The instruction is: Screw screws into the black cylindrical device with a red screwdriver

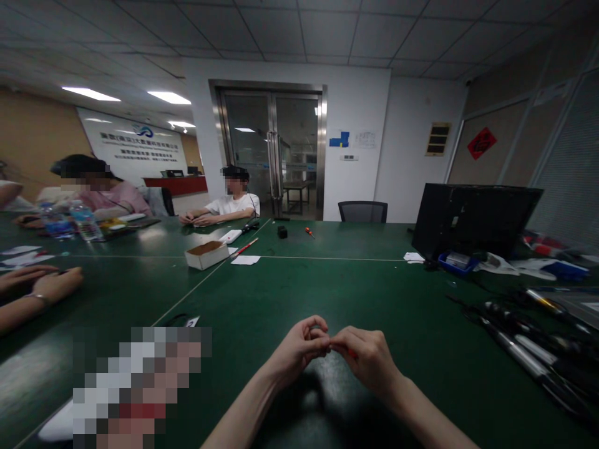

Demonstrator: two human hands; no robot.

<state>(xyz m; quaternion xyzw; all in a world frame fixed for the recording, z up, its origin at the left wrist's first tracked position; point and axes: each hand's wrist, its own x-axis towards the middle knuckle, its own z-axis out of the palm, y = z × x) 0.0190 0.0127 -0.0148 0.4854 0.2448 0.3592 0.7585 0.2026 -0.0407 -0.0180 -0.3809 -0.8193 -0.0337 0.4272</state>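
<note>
Presently, right hand (367,349) pinches red item (352,353) toward near edge of table (281,290); left hand (302,343) curled, contents indeterminable; slackened pinch could drop item.

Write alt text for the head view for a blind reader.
A person's left hand and right hand meet above a green table, the right hand's grip partly hiding a small red item. Beyond are an open box, a black monitor and other people.

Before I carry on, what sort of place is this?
Probably a company office or shared workroom: there's a wall sign with a logo and Chinese lettering, a large green table and a black mesh-back office chair.
</note>
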